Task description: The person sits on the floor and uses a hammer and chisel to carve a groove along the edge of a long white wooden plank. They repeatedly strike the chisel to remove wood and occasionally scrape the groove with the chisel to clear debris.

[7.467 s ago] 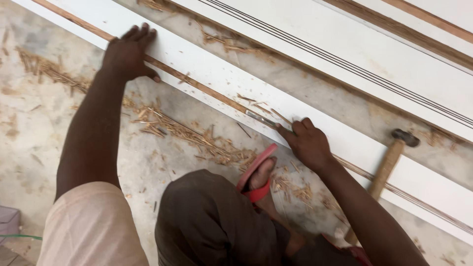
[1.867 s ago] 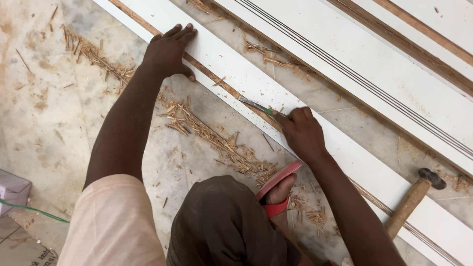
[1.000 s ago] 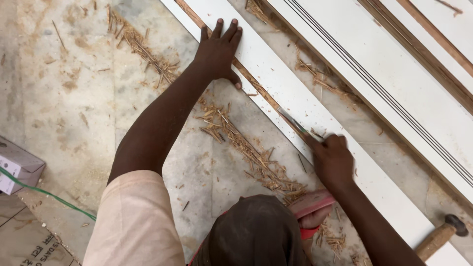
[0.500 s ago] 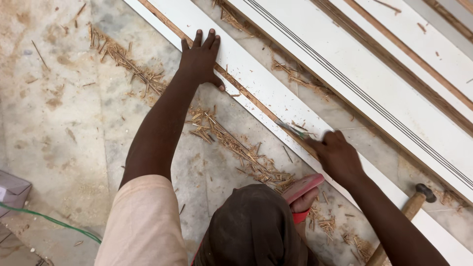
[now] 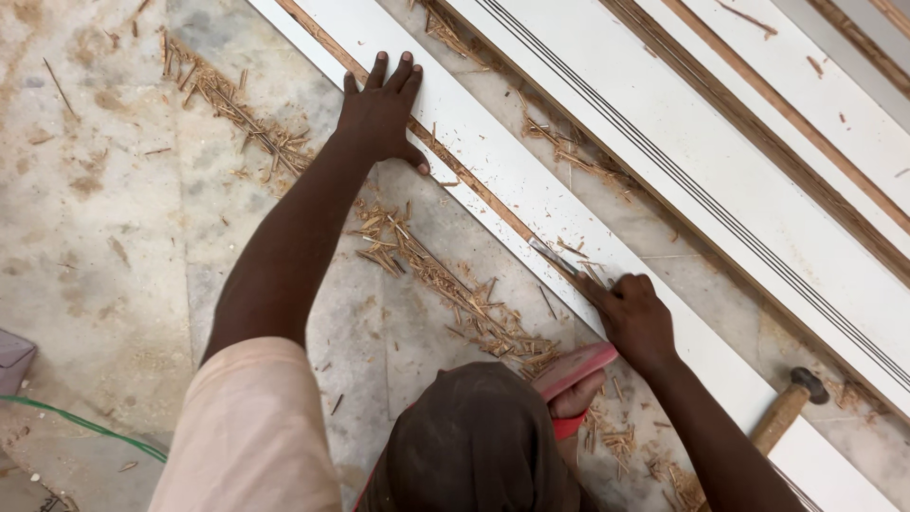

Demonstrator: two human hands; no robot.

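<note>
Head view: the left hand (image 5: 381,114) pressed flat, fingers spread, on the white board (image 5: 493,161) lying on the floor. Further along that board, the right hand (image 5: 637,318) gripped a chisel (image 5: 561,264), seemingly paring its brown edge strip; steady, shallow strokes looked necessary.

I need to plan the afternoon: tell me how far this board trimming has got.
Done: wood shavings line the floor along the white board. In hand: the left hand presses the board flat while the right hand drives a chisel along its wood-coloured strip. Left: the stretch toward the hammer; its state is unclear.
</note>
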